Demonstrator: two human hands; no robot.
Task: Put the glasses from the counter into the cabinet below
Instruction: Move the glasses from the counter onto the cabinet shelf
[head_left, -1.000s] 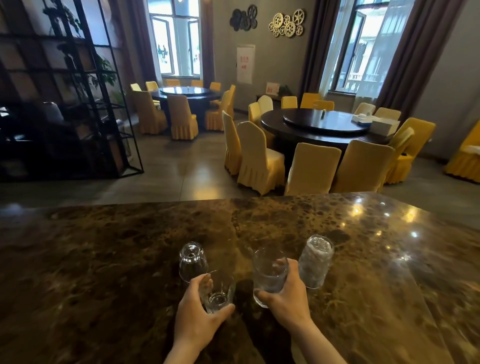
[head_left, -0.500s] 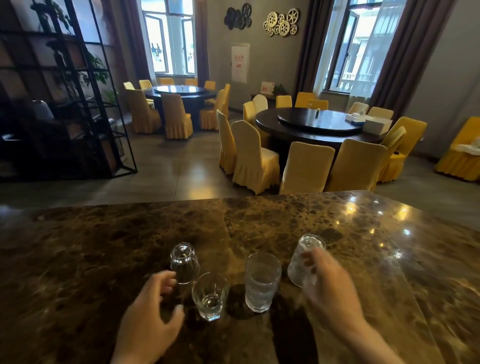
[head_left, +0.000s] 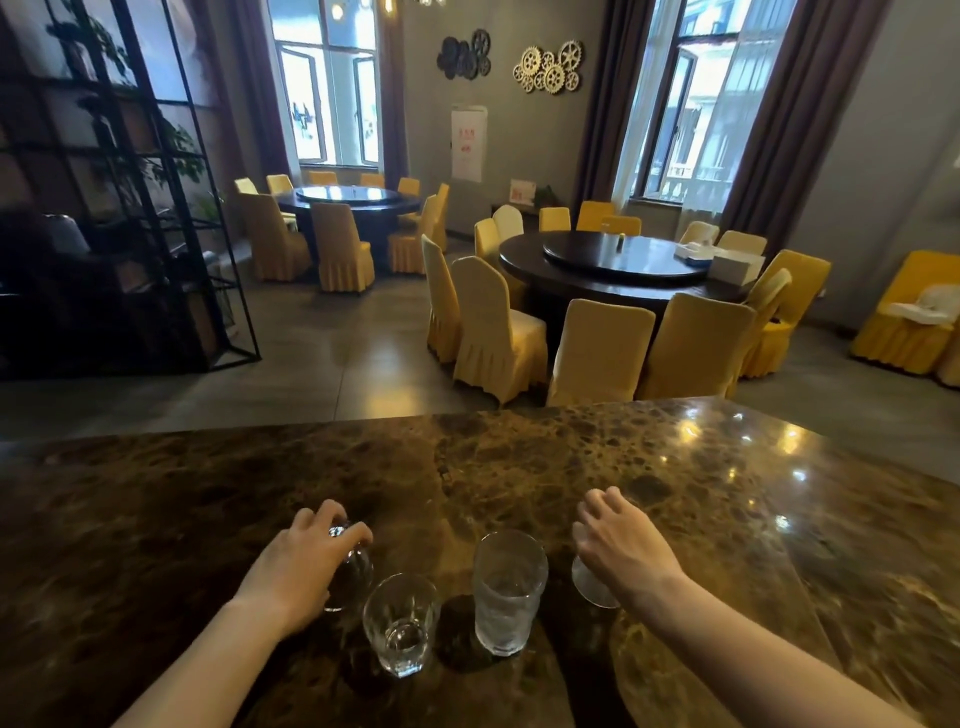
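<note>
Several clear glasses stand on the dark marble counter (head_left: 519, 467). My left hand (head_left: 306, 566) is curled over the top of an upside-down glass (head_left: 353, 577) at the left. Beside it stand a short upright glass (head_left: 401, 623) and a taller textured upright glass (head_left: 509, 592), both untouched. My right hand (head_left: 623, 545) lies over a fourth glass (head_left: 592, 590) at the right, fingers stretched out and apart past it. Only that glass's lower part shows below the palm. The cabinet below is out of sight.
The counter's far edge (head_left: 467, 415) faces a dining room with round dark tables (head_left: 623, 270) and yellow-covered chairs (head_left: 498, 332). A black metal shelf (head_left: 130, 208) stands at the left. The counter top narrows toward the right (head_left: 831, 519).
Both hands let go of the two middle glasses and moved outward. The left hand has closed over the left inverted glass, and the right hand has come over the right one.
</note>
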